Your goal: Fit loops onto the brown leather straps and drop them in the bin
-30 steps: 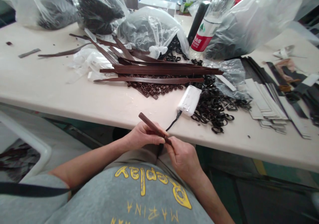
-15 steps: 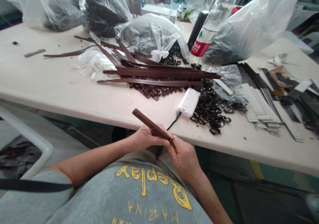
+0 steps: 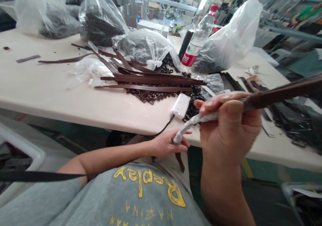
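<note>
Between my hands runs a long brown leather-like strap [image 3: 284, 93], whose middle stretch is wrapped in a whitish, crinkled covering [image 3: 187, 124]. My right hand [image 3: 228, 128] is raised over the table's front edge, its fingers and thumb closed around the strap where the covering meets the brown part. From there the brown length slants up and out at the right. Lower down, my left hand [image 3: 171, 143] pinches the other end of the covered stretch in front of my lap. A brown tail [image 3: 179, 162] of the strap hangs below it.
Brown strips [image 3: 151, 79] lie on a pile of small loops [image 3: 144, 93] on the table [image 3: 62, 95]. A white device [image 3: 180, 106] with a black cable sits near the front edge. Behind are stuffed plastic bags [image 3: 100, 23] and a bottle [image 3: 196, 41]. Black strips [image 3: 297, 118] lie right.
My right hand has risen and moved right, drawing the strap out; its whitish covered stretch now shows. My left hand has shifted slightly right. The view has turned a little.
</note>
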Tool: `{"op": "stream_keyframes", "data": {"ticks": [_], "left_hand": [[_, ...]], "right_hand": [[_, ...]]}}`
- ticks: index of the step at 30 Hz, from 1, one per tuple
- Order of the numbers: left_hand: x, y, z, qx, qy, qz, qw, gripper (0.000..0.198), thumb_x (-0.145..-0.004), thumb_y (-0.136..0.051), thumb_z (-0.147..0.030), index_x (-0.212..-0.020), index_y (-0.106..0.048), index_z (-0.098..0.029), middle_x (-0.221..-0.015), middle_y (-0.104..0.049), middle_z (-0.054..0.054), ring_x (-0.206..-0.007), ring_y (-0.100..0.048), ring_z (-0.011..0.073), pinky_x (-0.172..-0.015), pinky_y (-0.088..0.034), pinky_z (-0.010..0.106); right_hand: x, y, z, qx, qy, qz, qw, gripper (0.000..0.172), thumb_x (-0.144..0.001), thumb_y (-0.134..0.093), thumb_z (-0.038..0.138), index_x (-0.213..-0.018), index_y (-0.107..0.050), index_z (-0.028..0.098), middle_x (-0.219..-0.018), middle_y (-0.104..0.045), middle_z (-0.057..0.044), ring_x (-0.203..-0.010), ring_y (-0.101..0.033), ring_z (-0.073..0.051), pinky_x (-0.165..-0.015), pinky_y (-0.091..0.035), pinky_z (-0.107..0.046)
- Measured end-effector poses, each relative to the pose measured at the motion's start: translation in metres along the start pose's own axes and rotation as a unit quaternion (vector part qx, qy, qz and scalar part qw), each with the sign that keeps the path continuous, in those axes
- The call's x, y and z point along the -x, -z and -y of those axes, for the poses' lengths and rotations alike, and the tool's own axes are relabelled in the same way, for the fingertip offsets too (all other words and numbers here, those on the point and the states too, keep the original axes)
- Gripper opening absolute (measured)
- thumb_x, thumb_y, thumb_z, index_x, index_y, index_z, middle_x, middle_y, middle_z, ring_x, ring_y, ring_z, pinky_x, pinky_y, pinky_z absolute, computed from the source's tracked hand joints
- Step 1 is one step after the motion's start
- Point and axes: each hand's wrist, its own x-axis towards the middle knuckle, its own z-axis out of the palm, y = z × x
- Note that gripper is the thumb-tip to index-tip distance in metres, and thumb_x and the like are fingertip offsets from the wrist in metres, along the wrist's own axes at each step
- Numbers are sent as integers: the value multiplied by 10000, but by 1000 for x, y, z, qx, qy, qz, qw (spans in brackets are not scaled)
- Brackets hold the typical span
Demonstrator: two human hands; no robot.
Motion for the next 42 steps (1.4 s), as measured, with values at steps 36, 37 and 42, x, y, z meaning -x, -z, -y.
{"op": "stream_keyframes", "data": {"ticks": [36,37,42], "left_hand": [[68,87,-39,-33,219,59,973,220,-862,-663,-350,-831,-715,-138,-630,-646,1,-520,-533,112,-508,-404,201],[69,87,-37,-15,219,48,974,268,-875,-653,-389,-845,-717,-130,-644,-655,13,-521,-539,112,-511,-411,204],[63,73,-25,54,196,-1,979,383,-878,-625,-482,-866,-721,-112,-667,-670,42,-516,-555,119,-515,-422,215]], "right_hand": [[111,106,-39,331,-283,365,823,171,-934,-598,305,-837,-687,197,-720,-663,18,-657,-610,-151,-615,-443,-253],[112,105,-40,335,-276,354,828,139,-929,-613,297,-866,-688,199,-751,-676,16,-681,-623,-154,-635,-456,-255],[114,79,-51,368,-141,290,872,144,-904,-693,269,-1027,-673,197,-919,-711,-21,-820,-667,-176,-761,-503,-280]]}}
